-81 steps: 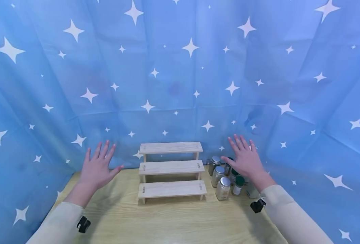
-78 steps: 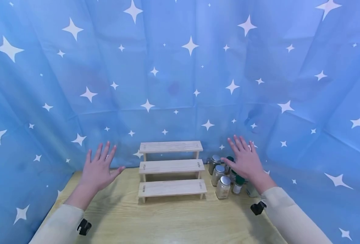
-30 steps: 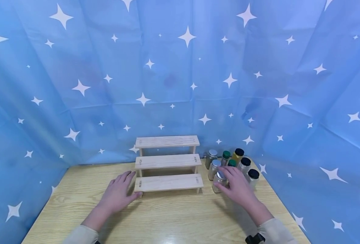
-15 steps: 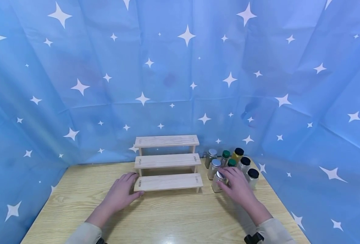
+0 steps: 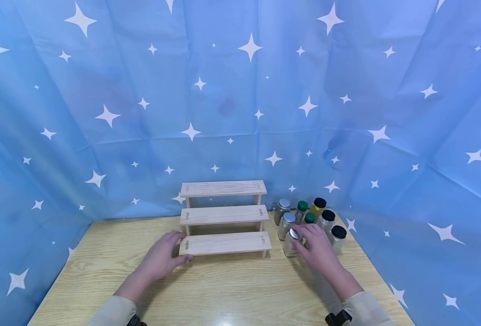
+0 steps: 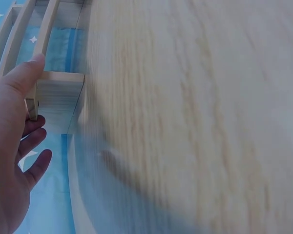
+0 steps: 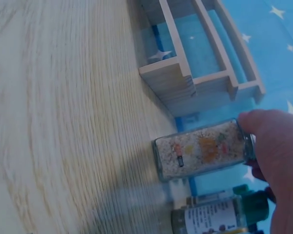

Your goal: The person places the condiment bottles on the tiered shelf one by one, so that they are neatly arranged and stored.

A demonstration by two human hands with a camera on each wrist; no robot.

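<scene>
A three-step wooden rack (image 5: 225,244) stands at the back middle of the table. My left hand (image 5: 159,259) grips the left end of its lowest step; in the left wrist view the thumb presses the front edge and the fingertips curl behind the end. To the rack's right, my right hand (image 5: 321,251) pinches the silver lid of a glass spice jar (image 7: 202,150) with pale, grainy contents. That jar is upright, the front one of its group. A jar with a green lid (image 7: 255,206) is close beside it in the right wrist view.
Behind and right of the held jar stand several more spice jars, including silver-lidded (image 5: 284,226), green-lidded (image 5: 301,207), and black-lidded (image 5: 338,240) ones. A blue star-printed curtain (image 5: 228,90) hangs behind the wooden table (image 5: 232,294) and along both sides.
Both hands came down from being spread in the air, the left onto the rack's end, the right onto the front jar's lid. In the last half second they hardly moved.
</scene>
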